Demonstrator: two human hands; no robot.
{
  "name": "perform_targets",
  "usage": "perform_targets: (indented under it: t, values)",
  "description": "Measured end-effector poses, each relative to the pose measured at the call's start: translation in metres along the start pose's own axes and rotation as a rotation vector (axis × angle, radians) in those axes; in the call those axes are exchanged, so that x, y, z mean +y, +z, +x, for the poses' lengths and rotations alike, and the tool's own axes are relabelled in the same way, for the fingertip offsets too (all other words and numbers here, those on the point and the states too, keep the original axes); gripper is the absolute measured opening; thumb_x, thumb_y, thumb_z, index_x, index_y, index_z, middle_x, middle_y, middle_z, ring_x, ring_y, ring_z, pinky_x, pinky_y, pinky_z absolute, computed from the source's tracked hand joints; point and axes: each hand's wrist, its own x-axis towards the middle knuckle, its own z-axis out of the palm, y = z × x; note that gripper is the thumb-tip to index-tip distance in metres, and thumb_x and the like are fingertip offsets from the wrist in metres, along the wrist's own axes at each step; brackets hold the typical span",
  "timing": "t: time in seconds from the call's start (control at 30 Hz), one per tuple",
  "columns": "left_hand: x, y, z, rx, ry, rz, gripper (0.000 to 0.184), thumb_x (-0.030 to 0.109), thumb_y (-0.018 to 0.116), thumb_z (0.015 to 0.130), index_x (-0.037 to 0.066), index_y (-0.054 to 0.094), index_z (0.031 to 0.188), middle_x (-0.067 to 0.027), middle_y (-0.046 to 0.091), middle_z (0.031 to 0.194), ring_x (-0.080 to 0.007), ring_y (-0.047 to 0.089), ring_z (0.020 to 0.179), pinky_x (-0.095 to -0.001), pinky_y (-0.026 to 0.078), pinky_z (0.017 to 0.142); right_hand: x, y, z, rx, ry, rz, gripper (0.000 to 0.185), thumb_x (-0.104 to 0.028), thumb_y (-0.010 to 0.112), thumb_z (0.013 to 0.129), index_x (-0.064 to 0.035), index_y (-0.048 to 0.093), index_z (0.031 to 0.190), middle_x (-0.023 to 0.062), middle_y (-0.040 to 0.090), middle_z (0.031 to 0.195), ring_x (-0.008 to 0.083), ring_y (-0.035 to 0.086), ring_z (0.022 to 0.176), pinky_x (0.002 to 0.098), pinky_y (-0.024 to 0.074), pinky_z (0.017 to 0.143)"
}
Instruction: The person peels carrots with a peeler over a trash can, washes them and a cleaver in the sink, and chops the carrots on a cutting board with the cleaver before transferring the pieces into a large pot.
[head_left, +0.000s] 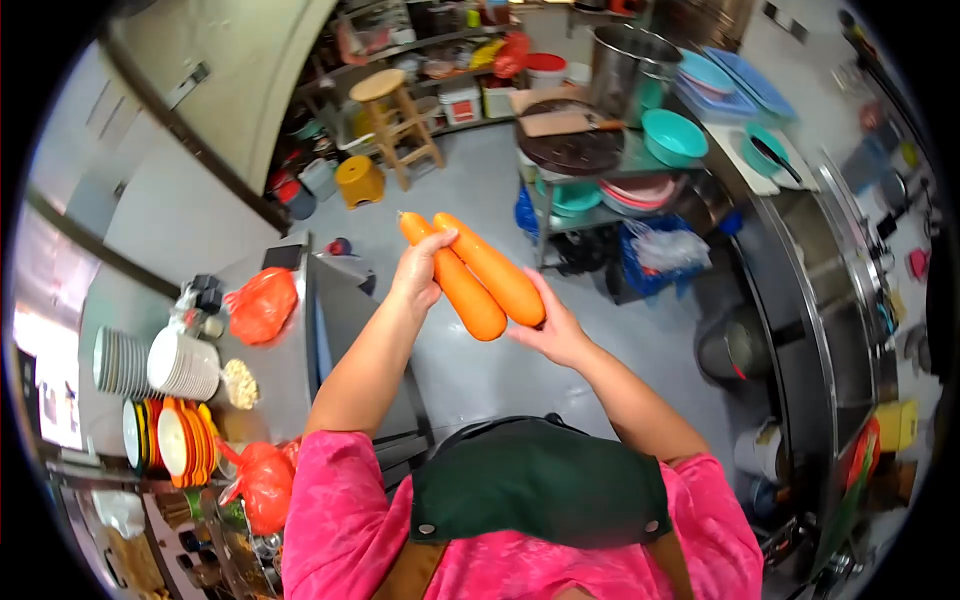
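Observation:
Two large orange carrots are held side by side in front of me, above the floor. The left carrot (466, 295) and the right carrot (492, 268) slant down to the right, thick ends toward me. My left hand (422, 268) is closed around their upper part, its thumb lying across them. At the lower end, my right hand (555, 328) grips the thick end of the right carrot, close to the end of the other one. Part of each hand's fingers is hidden behind the carrots.
On the left, a steel counter (258, 366) bears stacked white plates (184, 364) and a red plastic bag (262, 305). Ahead stand a wooden stool (380, 86), a yellow stool (359, 181) and a round chopping board (560, 150) beside a teal basin (674, 137). A dark bin (733, 343) stands right.

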Motion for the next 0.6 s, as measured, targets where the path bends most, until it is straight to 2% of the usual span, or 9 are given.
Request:
perform_targets:
  t: [0.07, 0.1, 0.13, 0.2, 0.23, 0.3, 0.37, 0.53, 0.6]
  values:
    - [-0.03, 0.04, 0.012, -0.015, -0.1, 0.006, 0.039, 0.023, 0.066, 0.075, 0.002, 0.047, 0.102, -0.0101, 0.055, 0.091, -0.0223, 0.055, 0.084, -0.037, 0.046, 0.076, 0.021, -0.031, -0.009, 0.106, 0.044, 0.292, 0.068, -0.008, 0.063, 0.075, -0.011, 0.027, 0.133, 0.0082, 0.05, 0.113, 0.015, 0.054, 0.087, 0.0267, 0.0465, 0.066]
    - [-0.043, 0.059, 0.017, -0.024, -0.147, 0.011, 0.042, 0.027, 0.066, 0.076, 0.002, 0.047, 0.103, -0.0101, 0.055, 0.09, -0.0218, 0.056, 0.08, -0.0368, 0.047, 0.073, 0.02, -0.055, -0.019, 0.049, 0.236, 0.56, 0.058, -0.019, 0.058, 0.08, -0.01, 0.03, 0.131, 0.0087, 0.054, 0.104, 0.013, 0.055, 0.074, 0.0248, 0.0436, 0.059]
    - [-0.055, 0.073, 0.02, -0.043, -0.17, 0.024, 0.042, 0.027, 0.066, 0.076, 0.002, 0.047, 0.103, -0.0101, 0.055, 0.09, -0.0218, 0.056, 0.08, -0.0368, 0.047, 0.073, 0.027, -0.073, -0.03, 0.081, 0.243, 0.564, 0.058, -0.019, 0.058, 0.08, -0.01, 0.03, 0.131, 0.0087, 0.054, 0.104, 0.013, 0.055, 0.074, 0.0248, 0.0436, 0.059]
    - [-0.071, 0.092, 0.021, 0.04, -0.286, -0.056, 0.036, 0.031, 0.063, 0.079, 0.004, 0.049, 0.099, -0.0085, 0.057, 0.084, -0.0203, 0.056, 0.075, -0.0382, 0.045, 0.076, 0.041, -0.102, -0.051, 0.077, 0.319, 1.059, 0.049, -0.03, 0.051, 0.085, -0.0104, 0.035, 0.127, 0.0077, 0.057, 0.095, 0.0113, 0.053, 0.068, 0.0222, 0.0419, 0.059]
    - [-0.078, 0.102, 0.02, 0.101, -0.304, -0.075, 0.037, 0.036, 0.062, 0.08, 0.005, 0.048, 0.093, -0.0078, 0.056, 0.079, -0.02, 0.056, 0.069, -0.0404, 0.045, 0.077, 0.049, -0.113, -0.059, 0.107, 0.313, 1.059, 0.049, -0.03, 0.051, 0.085, -0.0104, 0.035, 0.127, 0.0077, 0.057, 0.095, 0.0113, 0.053, 0.068, 0.0222, 0.0419, 0.059]
    - [-0.095, 0.109, 0.026, 0.077, -0.368, -0.145, 0.037, 0.039, 0.063, 0.078, 0.008, 0.046, 0.089, -0.0076, 0.056, 0.079, -0.0199, 0.055, 0.07, -0.0412, 0.045, 0.076, 0.063, -0.131, -0.076, 0.181, 0.309, 1.187, 0.045, -0.04, 0.042, 0.087, -0.0098, 0.041, 0.12, 0.0083, 0.057, 0.094, 0.0125, 0.052, 0.066, 0.0227, 0.0425, 0.059]
    - [-0.11, 0.116, 0.035, 0.113, -0.438, -0.239, 0.042, 0.046, 0.064, 0.075, 0.011, 0.043, 0.083, -0.0065, 0.054, 0.079, -0.0189, 0.054, 0.073, -0.0438, 0.045, 0.077, 0.073, -0.148, -0.091, 0.238, 0.284, 1.251, 0.045, -0.042, 0.04, 0.086, -0.0089, 0.043, 0.117, 0.0089, 0.057, 0.093, 0.0129, 0.052, 0.066, 0.0234, 0.0423, 0.059]
    - [-0.129, 0.171, 0.038, 0.112, -0.41, -0.177, 0.044, 0.049, 0.064, 0.073, 0.011, 0.042, 0.08, -0.006, 0.053, 0.082, -0.0188, 0.052, 0.078, -0.0439, 0.044, 0.077, 0.089, -0.183, -0.129, 0.374, 0.182, 1.417, 0.049, -0.048, 0.036, 0.086, -0.0061, 0.049, 0.108, 0.0104, 0.057, 0.09, 0.0146, 0.05, 0.063, 0.0257, 0.0407, 0.059]
    - [-0.133, 0.195, 0.041, 0.086, -0.43, -0.159, 0.043, 0.048, 0.064, 0.073, 0.009, 0.045, 0.078, -0.006, 0.054, 0.082, -0.0198, 0.054, 0.08, -0.0451, 0.044, 0.079, 0.091, -0.195, -0.148, 0.459, 0.131, 1.393, 0.052, -0.051, 0.04, 0.083, -0.0084, 0.048, 0.11, 0.0091, 0.054, 0.089, 0.0142, 0.044, 0.062, 0.025, 0.0366, 0.058]
